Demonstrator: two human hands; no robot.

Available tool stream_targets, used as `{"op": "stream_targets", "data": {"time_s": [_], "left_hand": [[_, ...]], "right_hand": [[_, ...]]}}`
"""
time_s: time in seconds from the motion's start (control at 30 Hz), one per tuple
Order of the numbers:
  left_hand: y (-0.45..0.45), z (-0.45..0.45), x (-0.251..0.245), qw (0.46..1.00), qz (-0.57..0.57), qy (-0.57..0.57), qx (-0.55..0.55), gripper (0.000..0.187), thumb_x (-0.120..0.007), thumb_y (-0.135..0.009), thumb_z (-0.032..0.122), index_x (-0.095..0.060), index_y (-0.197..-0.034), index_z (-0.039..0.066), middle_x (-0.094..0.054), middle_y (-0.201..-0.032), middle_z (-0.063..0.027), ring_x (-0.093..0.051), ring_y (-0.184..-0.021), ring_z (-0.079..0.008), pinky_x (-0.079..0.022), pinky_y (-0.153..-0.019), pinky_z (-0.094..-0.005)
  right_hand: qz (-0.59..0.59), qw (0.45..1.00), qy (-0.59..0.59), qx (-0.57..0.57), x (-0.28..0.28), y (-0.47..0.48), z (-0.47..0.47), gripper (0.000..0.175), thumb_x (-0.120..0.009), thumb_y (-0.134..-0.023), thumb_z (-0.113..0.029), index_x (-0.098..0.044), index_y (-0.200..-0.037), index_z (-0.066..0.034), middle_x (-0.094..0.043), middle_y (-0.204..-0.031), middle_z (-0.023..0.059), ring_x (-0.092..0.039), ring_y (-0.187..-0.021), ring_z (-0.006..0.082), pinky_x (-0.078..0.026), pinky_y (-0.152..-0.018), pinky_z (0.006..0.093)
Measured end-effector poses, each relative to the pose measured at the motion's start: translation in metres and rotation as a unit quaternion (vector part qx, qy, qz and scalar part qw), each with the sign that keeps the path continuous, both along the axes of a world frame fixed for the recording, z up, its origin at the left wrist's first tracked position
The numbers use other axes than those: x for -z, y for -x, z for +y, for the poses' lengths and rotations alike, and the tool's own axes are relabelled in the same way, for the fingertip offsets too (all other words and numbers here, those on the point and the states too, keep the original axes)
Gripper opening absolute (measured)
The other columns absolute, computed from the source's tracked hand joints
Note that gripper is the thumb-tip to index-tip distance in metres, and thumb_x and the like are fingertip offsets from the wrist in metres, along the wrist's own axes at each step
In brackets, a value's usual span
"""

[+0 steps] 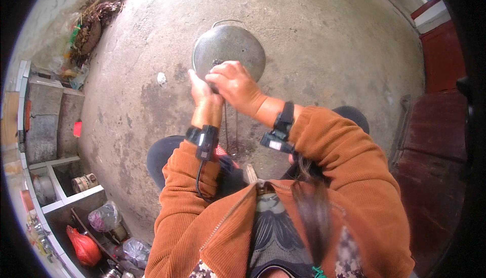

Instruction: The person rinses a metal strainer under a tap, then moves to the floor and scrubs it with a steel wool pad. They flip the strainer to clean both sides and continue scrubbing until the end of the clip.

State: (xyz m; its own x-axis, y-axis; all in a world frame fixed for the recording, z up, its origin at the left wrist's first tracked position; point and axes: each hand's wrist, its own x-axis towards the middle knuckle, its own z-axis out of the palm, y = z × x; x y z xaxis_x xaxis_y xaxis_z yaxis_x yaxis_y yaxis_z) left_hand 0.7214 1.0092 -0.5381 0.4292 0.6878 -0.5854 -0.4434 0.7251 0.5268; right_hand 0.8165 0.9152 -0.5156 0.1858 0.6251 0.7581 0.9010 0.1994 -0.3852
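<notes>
A round metal mesh strainer (231, 46) with a wire loop at its far rim lies in front of me over the concrete floor. Both of my hands are at its near edge. My left hand (205, 92) is partly hidden behind my right; its thumb points up beside the mesh. My right hand (235, 86) has its fingers curled over a small dark scrubber-like thing (217, 62), mostly covered by the fingers. Two thin dark rods, perhaps the strainer's handle, run from under my hands towards me. What my left palm touches is hidden.
A small white scrap (161, 78) lies on the floor left of the strainer. Tiled shelving (72, 200) at the left holds a red plastic bag (83, 245) and clear bags. Dry plant debris (91, 31) is heaped at the upper left wall. Dark red panels (433, 156) stand at the right.
</notes>
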Motion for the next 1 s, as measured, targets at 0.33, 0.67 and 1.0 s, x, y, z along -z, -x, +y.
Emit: {"op": "stream_targets", "data": {"time_s": [0.33,0.67,1.0], "left_hand": [[0.001,0.005,0.007,0.999,0.026,-0.036,0.003,0.063,-0.027,-0.102,0.055,-0.051,-0.133,0.006,-0.055,-0.134,-0.0116,-0.052,-0.122,-0.0325,-0.041,-0.105,-0.0456],[0.011,-0.011,-0.005,0.997,0.021,0.026,0.076,0.071,-0.035,-0.098,0.060,-0.038,-0.144,0.006,-0.041,-0.147,-0.0128,-0.041,-0.132,-0.0315,-0.034,-0.110,-0.0534],[0.017,-0.009,0.001,0.978,0.079,-0.179,0.069,0.070,-0.046,-0.097,0.057,-0.051,-0.127,-0.006,-0.059,-0.121,-0.0171,-0.060,-0.106,-0.0256,-0.049,-0.092,-0.0385]], "right_hand": [[-0.026,0.999,0.034,-0.028,-0.006,0.008,-0.010,0.028,-0.058,-0.076,-0.002,-0.064,-0.102,-0.0121,-0.061,-0.104,0.0064,-0.054,-0.106,0.0291,-0.044,-0.095,0.0394],[0.596,0.800,0.013,0.073,0.054,-0.130,-0.009,0.025,-0.053,-0.097,-0.023,-0.065,-0.106,-0.0035,-0.067,-0.105,0.0125,-0.065,-0.096,0.0258,-0.052,-0.086,0.0360],[0.661,0.737,0.045,-0.135,-0.032,-0.113,-0.028,0.041,-0.067,-0.091,-0.039,-0.068,-0.108,-0.0024,-0.070,-0.100,0.0042,-0.065,-0.091,0.0141,-0.053,-0.084,0.0286]]}}
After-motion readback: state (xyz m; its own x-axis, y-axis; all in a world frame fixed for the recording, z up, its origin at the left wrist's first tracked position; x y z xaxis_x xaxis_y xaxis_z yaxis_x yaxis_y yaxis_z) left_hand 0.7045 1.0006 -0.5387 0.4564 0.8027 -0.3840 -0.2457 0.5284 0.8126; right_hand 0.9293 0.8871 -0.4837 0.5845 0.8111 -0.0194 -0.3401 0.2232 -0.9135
